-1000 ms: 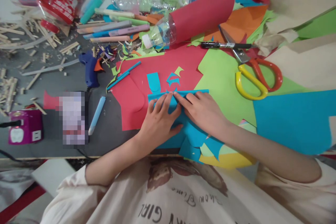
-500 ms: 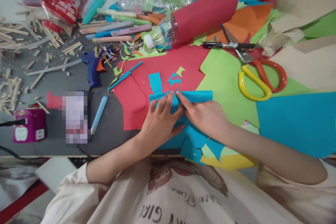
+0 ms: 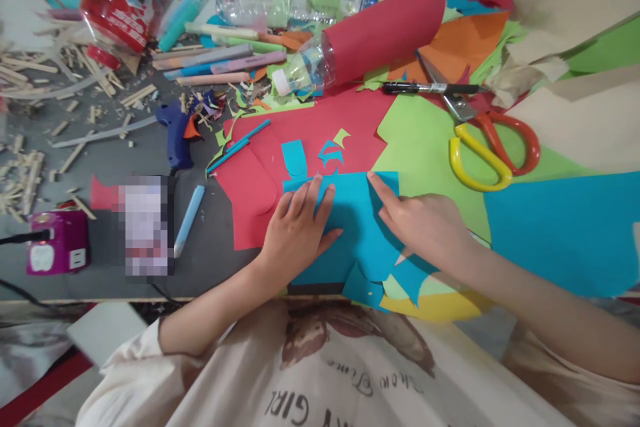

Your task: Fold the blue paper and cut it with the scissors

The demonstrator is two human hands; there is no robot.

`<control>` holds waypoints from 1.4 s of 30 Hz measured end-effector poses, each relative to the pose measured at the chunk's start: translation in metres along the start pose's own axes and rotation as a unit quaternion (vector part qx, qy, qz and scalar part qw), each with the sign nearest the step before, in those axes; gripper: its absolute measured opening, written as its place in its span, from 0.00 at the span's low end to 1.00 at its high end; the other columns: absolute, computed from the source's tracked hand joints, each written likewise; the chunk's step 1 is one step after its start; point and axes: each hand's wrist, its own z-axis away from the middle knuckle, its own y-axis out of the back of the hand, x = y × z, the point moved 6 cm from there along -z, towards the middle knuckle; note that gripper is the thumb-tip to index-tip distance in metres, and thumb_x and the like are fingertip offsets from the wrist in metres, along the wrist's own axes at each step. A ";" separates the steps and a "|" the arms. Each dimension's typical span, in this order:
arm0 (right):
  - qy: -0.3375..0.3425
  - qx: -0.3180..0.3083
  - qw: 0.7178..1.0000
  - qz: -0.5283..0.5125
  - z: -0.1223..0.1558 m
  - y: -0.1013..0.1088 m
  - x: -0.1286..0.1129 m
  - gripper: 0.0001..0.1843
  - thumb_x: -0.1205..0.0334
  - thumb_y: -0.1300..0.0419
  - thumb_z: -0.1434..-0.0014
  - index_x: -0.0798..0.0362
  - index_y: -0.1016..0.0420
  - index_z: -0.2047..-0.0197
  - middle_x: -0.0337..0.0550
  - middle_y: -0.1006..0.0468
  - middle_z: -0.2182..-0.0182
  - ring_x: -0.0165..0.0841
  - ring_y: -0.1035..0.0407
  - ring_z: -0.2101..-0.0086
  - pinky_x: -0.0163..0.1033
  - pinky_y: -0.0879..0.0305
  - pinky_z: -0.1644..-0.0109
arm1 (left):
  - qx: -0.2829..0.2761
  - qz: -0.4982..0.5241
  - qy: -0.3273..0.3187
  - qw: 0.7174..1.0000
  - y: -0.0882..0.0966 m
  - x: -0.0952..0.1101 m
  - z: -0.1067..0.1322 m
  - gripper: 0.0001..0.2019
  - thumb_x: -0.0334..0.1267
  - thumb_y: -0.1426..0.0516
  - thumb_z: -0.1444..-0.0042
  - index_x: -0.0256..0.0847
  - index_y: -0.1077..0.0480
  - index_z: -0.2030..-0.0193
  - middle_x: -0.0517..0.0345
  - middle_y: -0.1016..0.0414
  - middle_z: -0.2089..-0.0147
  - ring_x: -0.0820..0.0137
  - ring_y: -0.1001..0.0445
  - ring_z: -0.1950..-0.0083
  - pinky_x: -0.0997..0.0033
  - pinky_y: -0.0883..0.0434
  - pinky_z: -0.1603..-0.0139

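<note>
A blue sheet of paper (image 3: 350, 227) with a folded far edge lies in front of me. My left hand (image 3: 300, 230) rests flat on its left part, fingers spread, fingertips at the fold. With the index finger stretched along the fold and the other fingers curled under, my right hand (image 3: 423, 223) presses the right side and holds nothing. Just beyond the fold are a small blue cut piece with a rounded end (image 3: 294, 158) and blue scraps (image 3: 330, 153) on red paper (image 3: 345, 120).
Scissors (image 3: 483, 153) and a black pen (image 3: 430, 88) lie to the right on green paper (image 3: 425, 147). A bottle wrapped in red paper (image 3: 385, 30) lies at the back. On the left are a glue gun (image 3: 175, 133), a blue marker (image 3: 190, 220) and wooden stick bits (image 3: 30, 180).
My right hand has slid rightward along the fold, away from my left hand. The folded edge looks flatter. My left hand has shifted slightly left and down.
</note>
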 end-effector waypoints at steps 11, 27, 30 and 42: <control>-0.007 -0.005 1.000 -0.004 0.000 0.004 0.001 0.31 0.68 0.55 0.39 0.60 0.44 0.33 0.45 0.24 0.84 0.35 0.33 0.83 0.36 0.61 0.80 | -0.045 0.049 0.032 0.997 0.008 -0.021 0.008 0.23 0.45 0.50 0.37 0.39 0.37 0.37 0.43 0.32 0.38 0.56 0.33 0.40 0.57 0.35 0.47; -0.048 0.005 0.999 0.003 0.008 -0.008 0.021 0.29 0.65 0.54 0.37 0.56 0.43 0.33 0.47 0.22 0.82 0.34 0.30 0.81 0.36 0.61 0.79 | -0.067 -0.014 0.031 0.997 0.011 -0.038 0.014 0.21 0.46 0.54 0.34 0.41 0.35 0.41 0.45 0.30 0.40 0.58 0.31 0.44 0.60 0.36 0.53; -0.045 0.028 0.999 -0.002 0.010 -0.008 0.022 0.28 0.65 0.56 0.36 0.55 0.42 0.33 0.46 0.22 0.82 0.34 0.31 0.81 0.36 0.61 0.79 | -0.066 -0.024 0.033 0.997 0.011 -0.036 0.015 0.21 0.46 0.54 0.34 0.40 0.35 0.40 0.44 0.30 0.40 0.57 0.31 0.45 0.59 0.35 0.53; -0.064 0.097 0.993 -0.010 0.011 -0.011 0.022 0.26 0.60 0.55 0.35 0.58 0.33 0.38 0.45 0.23 0.84 0.33 0.35 0.84 0.35 0.62 0.79 | -0.022 -0.065 0.028 0.997 0.012 -0.036 0.017 0.18 0.44 0.52 0.36 0.42 0.33 0.43 0.42 0.29 0.42 0.55 0.31 0.42 0.58 0.33 0.52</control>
